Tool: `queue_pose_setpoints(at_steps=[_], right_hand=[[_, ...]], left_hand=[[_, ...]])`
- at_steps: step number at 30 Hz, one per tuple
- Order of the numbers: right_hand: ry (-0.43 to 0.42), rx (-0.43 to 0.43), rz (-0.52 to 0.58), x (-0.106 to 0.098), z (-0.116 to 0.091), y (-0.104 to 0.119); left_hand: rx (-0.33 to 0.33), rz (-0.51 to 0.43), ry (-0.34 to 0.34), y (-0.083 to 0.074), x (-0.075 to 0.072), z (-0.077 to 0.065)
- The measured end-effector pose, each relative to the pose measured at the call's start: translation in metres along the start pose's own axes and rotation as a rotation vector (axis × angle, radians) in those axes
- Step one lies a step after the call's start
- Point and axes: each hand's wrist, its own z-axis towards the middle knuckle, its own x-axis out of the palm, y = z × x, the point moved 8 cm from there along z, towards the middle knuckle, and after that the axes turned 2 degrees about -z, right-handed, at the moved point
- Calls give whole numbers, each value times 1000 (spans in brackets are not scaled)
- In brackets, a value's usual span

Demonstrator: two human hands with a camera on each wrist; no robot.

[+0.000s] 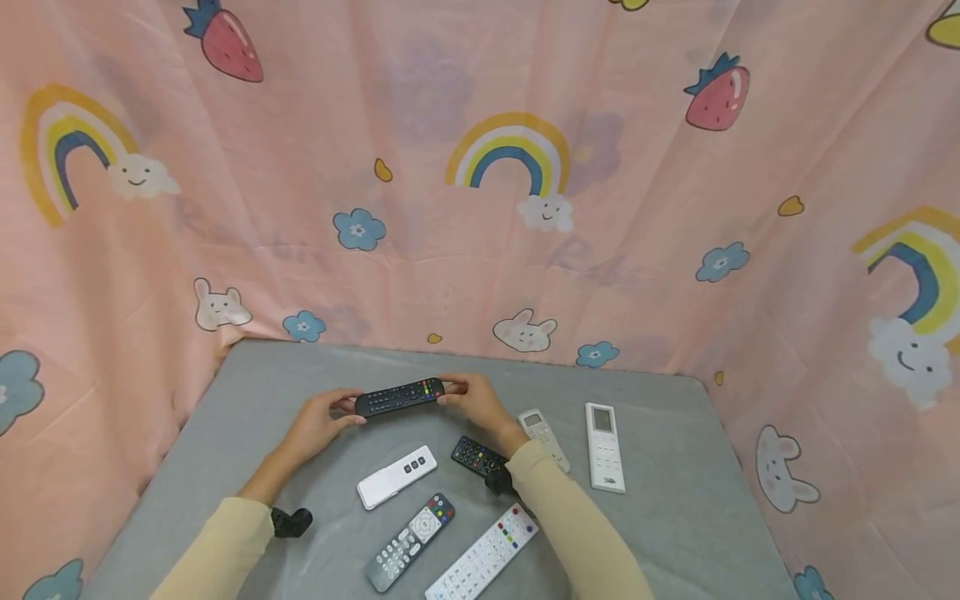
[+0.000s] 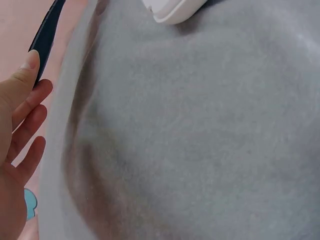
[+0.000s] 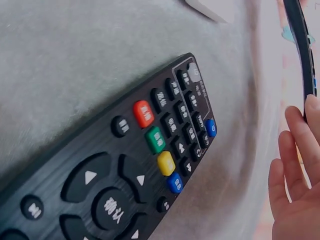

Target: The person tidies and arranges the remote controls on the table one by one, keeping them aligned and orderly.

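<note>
Between both hands, a black remote control (image 1: 400, 397) with colored buttons at its right end is held lengthwise above the far part of the table. My left hand (image 1: 317, 427) pinches its left end between thumb and fingers; the left wrist view shows the thumb (image 2: 31, 62) on one face. At the other end, my right hand (image 1: 476, 402) pinches it, and the right wrist view shows that hand (image 3: 300, 165) with the dark remote's edge (image 3: 301, 50) rising from it. Below the right wrist lies another black remote (image 1: 474, 454), partly hidden by the wrist camera.
On the grey table (image 1: 292, 371) lie a white slim remote (image 1: 397, 477), a grey remote (image 1: 410, 542), a large white remote (image 1: 482, 556) and two white display remotes, one upright (image 1: 604, 450), one partly behind the right arm (image 1: 542, 433). A pink patterned curtain (image 1: 420, 283) surrounds the table.
</note>
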Motion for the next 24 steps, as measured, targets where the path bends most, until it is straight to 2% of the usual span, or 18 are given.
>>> queue_pose_setpoints(at_steps=[7, 12, 17, 24], right_hand=[[-54, 62, 114, -6, 7, -8], [-80, 90, 144, -9, 12, -10], [-120, 113, 170, -10, 17, -9], [-128, 129, 152, -7, 25, -10]], left_hand=[[-14, -77, -10, -2, 3, -3], [-32, -123, -21, -3, 8, -4], [-16, -150, -31, -8, 14, -4], [-20, -200, -54, -10, 20, -5]])
